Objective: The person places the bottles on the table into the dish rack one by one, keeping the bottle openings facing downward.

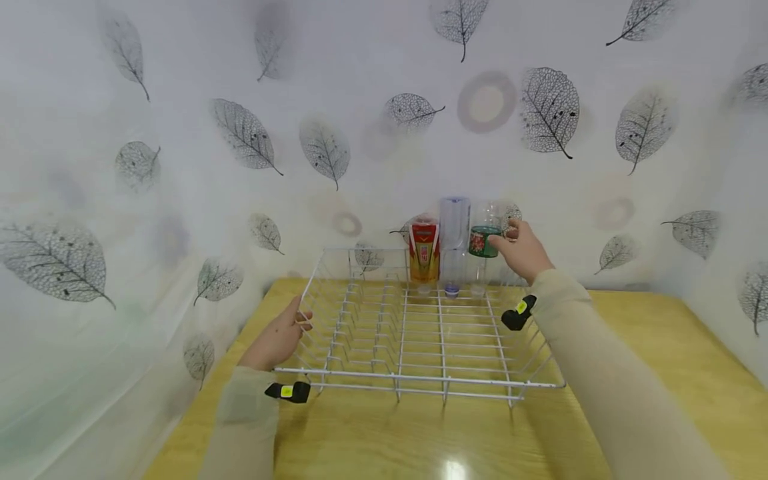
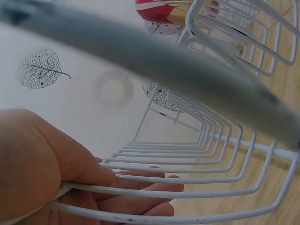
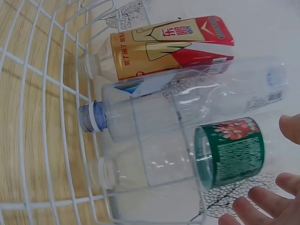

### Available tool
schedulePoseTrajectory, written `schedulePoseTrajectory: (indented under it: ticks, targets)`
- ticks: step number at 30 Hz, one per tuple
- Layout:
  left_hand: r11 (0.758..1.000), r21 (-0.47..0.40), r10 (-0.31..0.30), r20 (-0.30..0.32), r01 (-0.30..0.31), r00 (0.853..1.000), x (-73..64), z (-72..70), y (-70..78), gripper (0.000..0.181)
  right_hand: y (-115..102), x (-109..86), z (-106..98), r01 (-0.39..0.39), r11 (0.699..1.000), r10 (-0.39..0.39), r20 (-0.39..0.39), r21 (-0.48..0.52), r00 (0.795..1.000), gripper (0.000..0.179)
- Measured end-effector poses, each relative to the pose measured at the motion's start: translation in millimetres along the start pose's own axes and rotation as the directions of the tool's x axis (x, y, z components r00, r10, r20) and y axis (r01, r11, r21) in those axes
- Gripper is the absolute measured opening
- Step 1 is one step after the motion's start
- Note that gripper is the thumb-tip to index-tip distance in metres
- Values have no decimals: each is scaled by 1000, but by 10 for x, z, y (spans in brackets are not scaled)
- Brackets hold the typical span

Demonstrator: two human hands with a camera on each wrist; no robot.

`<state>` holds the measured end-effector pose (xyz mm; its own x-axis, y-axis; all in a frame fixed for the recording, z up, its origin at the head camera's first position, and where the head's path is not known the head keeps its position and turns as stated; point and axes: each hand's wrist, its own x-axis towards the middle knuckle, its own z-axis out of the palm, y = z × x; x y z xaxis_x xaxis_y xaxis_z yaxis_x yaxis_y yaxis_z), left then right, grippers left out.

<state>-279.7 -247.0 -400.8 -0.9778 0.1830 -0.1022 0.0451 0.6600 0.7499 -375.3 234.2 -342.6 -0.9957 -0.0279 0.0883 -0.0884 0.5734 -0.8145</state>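
Observation:
On the table stands a white wire dish rack [image 1: 420, 378]. My left hand [image 1: 279, 337] grips its left side, the thumb [image 2: 89, 164] over the wires and the fingers behind them. Three plastic bottles lean upside down in the far end of the rack: one with a red and gold label [image 3: 164, 49], a clear one with a blue cap [image 3: 154, 105], and a clear one with a green label [image 3: 236, 152]. My right hand [image 1: 523, 252] is at the green-labelled bottle, thumb and fingers spread apart beside its upper part.
The wooden table [image 1: 624, 347] extends around the rack, with bare surface at the right and front. A pale sheet with leaf prints [image 1: 372, 60] hangs behind and along the sides. Upright wire dividers [image 1: 384, 313] fill the rack's left half.

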Motion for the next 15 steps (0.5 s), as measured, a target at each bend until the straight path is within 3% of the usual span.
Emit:
schedulePoseTrajectory:
  ticks: [5, 10, 15]
  targets:
    - [1000, 26, -13, -20, 14, 1000, 0, -31, -5, 66, -84, -130, -117, 60, 998, -60, 12, -33, 998, 91]
    - [996, 90, -9, -44, 13, 999, -21, -47, -20, 68, -122, -403, -287, 152, 985, -152, 12, -76, 988, 89]
    - [968, 231, 121, -101, -95, 988, -22, -65, -27, 82, -64, -751, -445, 233, 950, -238, 0, -207, 971, 76]
